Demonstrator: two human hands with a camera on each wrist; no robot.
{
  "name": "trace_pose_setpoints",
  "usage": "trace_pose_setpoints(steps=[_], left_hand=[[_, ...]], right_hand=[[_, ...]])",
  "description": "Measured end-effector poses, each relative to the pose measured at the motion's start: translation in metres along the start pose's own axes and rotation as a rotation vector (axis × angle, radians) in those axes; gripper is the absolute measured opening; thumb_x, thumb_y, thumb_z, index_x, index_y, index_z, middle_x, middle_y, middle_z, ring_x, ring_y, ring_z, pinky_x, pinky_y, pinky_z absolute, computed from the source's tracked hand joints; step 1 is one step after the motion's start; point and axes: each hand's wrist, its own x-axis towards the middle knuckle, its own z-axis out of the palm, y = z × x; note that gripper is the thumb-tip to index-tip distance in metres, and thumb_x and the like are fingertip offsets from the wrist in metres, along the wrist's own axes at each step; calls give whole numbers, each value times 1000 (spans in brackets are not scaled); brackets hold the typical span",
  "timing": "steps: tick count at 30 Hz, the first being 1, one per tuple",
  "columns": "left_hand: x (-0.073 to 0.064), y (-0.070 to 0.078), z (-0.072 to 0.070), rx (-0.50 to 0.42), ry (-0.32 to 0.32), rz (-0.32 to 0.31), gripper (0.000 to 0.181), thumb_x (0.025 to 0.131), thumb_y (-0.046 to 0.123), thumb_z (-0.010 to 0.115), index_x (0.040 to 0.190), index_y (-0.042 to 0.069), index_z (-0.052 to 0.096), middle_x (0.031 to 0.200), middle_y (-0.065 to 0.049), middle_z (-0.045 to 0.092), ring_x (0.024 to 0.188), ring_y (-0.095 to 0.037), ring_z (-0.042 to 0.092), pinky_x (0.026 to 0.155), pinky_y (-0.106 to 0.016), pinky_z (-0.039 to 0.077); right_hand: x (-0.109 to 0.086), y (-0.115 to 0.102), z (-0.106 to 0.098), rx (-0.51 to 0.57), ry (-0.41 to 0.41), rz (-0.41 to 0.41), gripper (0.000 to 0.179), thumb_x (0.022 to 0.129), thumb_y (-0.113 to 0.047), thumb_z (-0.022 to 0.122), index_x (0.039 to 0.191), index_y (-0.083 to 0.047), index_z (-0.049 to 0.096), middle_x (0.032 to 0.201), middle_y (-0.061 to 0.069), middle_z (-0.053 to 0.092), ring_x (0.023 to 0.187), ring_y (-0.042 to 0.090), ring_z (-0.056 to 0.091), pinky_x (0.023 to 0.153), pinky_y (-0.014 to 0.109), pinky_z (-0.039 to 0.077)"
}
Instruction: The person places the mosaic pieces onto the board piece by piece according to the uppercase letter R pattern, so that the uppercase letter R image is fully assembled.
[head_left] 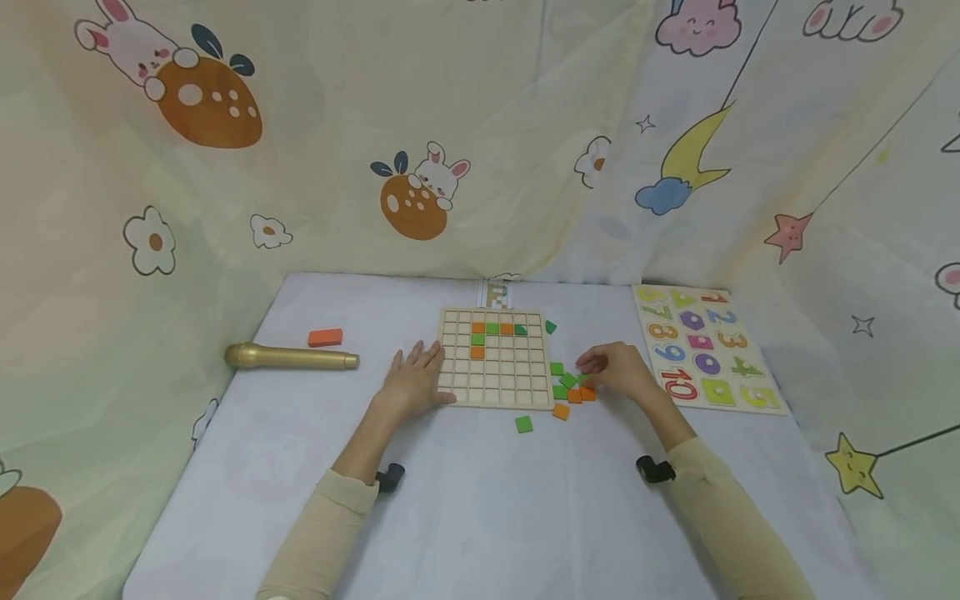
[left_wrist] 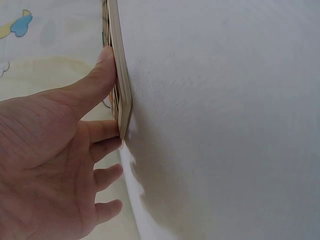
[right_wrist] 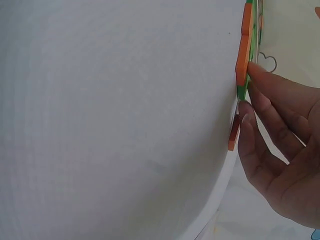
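Note:
In the head view a light wooden grid board (head_left: 510, 367) lies mid-table, with orange and green tiles set in its upper squares. My left hand (head_left: 412, 382) rests flat at the board's left side, fingers spread, thumb against the near corner. The left wrist view shows that thumb and the fingertips touching the board's edge (left_wrist: 122, 85). Right of the board, my right hand (head_left: 617, 369) bends its fingers over a small pile of loose tiles. It pinches a green tile (right_wrist: 242, 92), partly hidden behind an orange tile (right_wrist: 243, 60) in the right wrist view.
A number puzzle board (head_left: 708, 350) lies at the right. Left stand a gold microphone-shaped stick (head_left: 292, 357) and an orange-red block (head_left: 325, 337). A small pattern card (head_left: 495, 294) sits behind the grid board. A separate green tile (head_left: 523, 425) lies nearer the front.

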Motion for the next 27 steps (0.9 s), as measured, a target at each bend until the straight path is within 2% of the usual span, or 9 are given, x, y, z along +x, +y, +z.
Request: trace_pose_setpoints(steps=[12,18,22,27], left_hand=[[0,1,-1,-5,4,-12,101,92,56,73,164,2,27,173,-13,21,159,-40,12,126,-64,11],[-1,2,-3,-19,8,-20,100,91,55,75,163,2,29,172,-14,22,159,-41,13,126,-65,11],[-1,2,-3,-17,3,-19,100,92,55,74,164,2,28,173,-13,20,159,-40,12,126,-65,10],[0,2,-2,-13,4,-20,100,92,55,74,164,3,28,173,-13,21,159,-40,13,126,-65,11]], right_hand=[[-5,-4,-1,-49,3,1,29,82,-15,90,108,-8,79,89,1,74,83,20,65,75,36,54],[-4,-1,-2,-26,-31,13,33,81,-22,92,109,-11,79,89,1,72,82,19,62,71,33,51],[-3,0,-4,-4,-17,26,36,79,-22,93,110,-11,79,88,3,71,78,21,61,67,33,51],[1,-6,-6,48,11,22,35,82,-19,91,113,-11,78,90,4,74,80,23,65,67,33,53]])
